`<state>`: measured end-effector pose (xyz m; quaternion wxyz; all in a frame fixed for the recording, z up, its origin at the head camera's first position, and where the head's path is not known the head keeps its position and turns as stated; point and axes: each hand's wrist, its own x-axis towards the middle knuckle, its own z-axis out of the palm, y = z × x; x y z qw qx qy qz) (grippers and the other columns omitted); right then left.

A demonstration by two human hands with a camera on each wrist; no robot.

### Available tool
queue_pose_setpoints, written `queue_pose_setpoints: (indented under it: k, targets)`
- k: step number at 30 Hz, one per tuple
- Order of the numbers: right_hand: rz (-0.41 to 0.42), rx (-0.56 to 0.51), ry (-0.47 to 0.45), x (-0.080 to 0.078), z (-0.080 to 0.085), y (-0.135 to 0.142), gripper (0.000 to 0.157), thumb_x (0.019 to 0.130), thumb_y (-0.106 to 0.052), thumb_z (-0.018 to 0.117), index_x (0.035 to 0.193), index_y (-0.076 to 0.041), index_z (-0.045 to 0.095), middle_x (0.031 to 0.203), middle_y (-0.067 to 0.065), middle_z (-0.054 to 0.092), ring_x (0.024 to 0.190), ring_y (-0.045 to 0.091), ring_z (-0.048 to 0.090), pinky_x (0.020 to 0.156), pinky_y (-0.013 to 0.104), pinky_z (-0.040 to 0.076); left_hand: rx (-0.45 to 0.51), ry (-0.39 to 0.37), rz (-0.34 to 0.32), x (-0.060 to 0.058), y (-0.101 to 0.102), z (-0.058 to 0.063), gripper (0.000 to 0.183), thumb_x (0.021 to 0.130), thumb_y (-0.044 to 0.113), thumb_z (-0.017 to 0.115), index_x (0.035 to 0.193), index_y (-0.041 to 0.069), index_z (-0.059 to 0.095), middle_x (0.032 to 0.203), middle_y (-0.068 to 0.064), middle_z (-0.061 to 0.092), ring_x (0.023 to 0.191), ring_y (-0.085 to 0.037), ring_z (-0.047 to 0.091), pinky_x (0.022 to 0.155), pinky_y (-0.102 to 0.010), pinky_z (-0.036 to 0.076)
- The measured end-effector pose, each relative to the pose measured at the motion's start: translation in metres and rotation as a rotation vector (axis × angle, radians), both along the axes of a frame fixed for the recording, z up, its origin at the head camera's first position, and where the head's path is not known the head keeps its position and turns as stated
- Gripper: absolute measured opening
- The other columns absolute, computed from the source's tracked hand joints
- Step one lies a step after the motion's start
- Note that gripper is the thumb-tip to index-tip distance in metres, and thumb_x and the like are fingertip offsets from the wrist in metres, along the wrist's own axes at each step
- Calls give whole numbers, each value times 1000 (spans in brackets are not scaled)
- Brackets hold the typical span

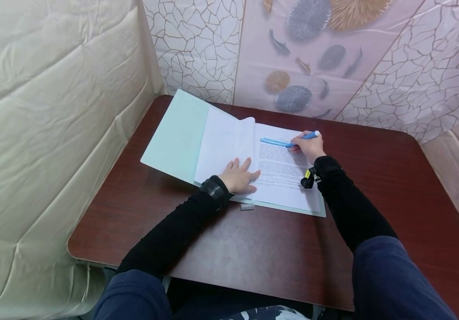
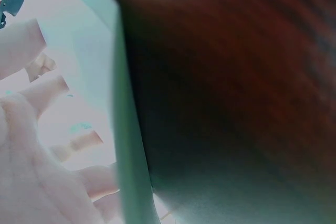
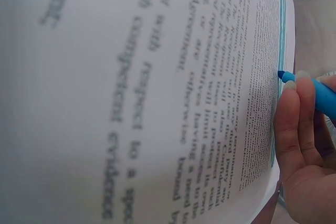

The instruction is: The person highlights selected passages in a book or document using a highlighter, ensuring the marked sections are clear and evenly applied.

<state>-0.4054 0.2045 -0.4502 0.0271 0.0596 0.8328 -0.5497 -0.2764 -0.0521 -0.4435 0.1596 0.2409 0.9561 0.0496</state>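
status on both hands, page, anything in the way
Right hand grips blue cylindrical marker, tip at blue-marked lines. Left hand spread on white paper pages. Black-and-yellow wrist device partly overhangs right page.

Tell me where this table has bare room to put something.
The table looks bare right of the right forearm, and between it and the left forearm, on the near side of the grey piece. Crowded: the folder, where the left hand rests and the right hand holds a blue marker.

The printed page (image 3: 152, 103) reads, among other lines, "with competent evidence", "with respect to" and "Agreement".
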Motion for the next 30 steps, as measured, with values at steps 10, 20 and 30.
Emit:
queue_pose_setpoints:
  k: [10, 20, 30]
  targets:
    - [-1, -11, -6, -2, -2, 4, 11, 89, -15, 69, 86, -9, 60, 74, -1, 72, 70, 13, 72, 72, 32, 59, 1, 0, 2, 0, 1, 1, 60, 98, 46, 49, 152, 30, 30, 163, -14, 9, 147, -47, 10, 120, -55, 12]
    - [-11, -2, 0, -4, -4, 5, 9, 89, -14, 68, 87, -9, 61, 75, 1, 73, 68, 14, 73, 70, 32, 59, -1, -8, 5, 1, 0, 2, 60, 98, 47, 48, 152, 30, 29, 164, -14, 8, 147, -47, 9, 120, -55, 12]
    - [-15, 20, -4, 0, -2, 7, 9, 90, -15, 66, 87, -10, 60, 72, -3, 72, 69, 13, 73, 72, 29, 59, -3, -10, 9, 1, 0, 1, 60, 98, 47, 48, 152, 31, 29, 164, -13, 7, 148, -47, 9, 120, -55, 12]
